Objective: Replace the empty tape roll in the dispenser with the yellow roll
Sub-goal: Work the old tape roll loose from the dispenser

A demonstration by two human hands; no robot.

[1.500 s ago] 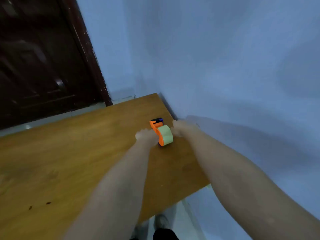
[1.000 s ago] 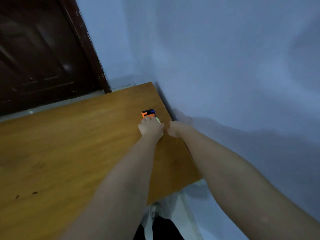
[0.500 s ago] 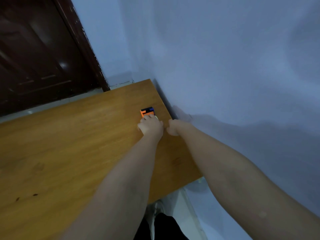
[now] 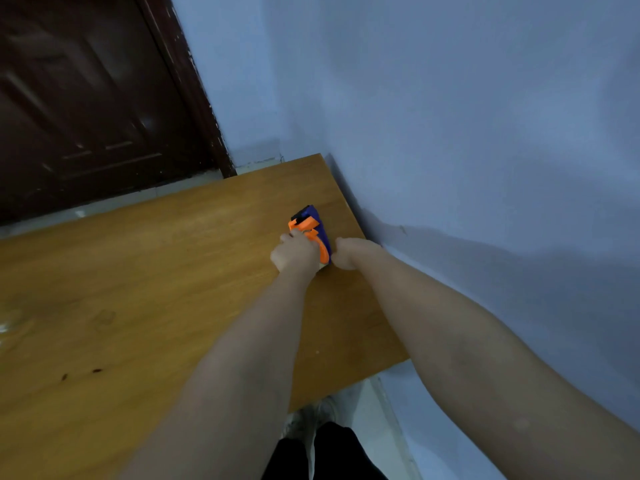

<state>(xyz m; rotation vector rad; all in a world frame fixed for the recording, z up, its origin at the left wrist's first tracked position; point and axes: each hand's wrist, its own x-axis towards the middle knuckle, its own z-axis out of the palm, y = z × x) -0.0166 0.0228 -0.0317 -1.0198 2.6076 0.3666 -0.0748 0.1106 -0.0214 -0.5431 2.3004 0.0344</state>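
Both hands (image 4: 313,253) grip tilted dispenser (image 4: 311,226); yellow roll apparently hidden.

**Surroundings on my feed**

I see a wooden table (image 4: 145,278) beneath the fingers, a blue wall (image 4: 450,116) just right of them, a dark brown door (image 4: 79,98) far beyond, and a pale floor (image 4: 363,403) below the table's near edge.
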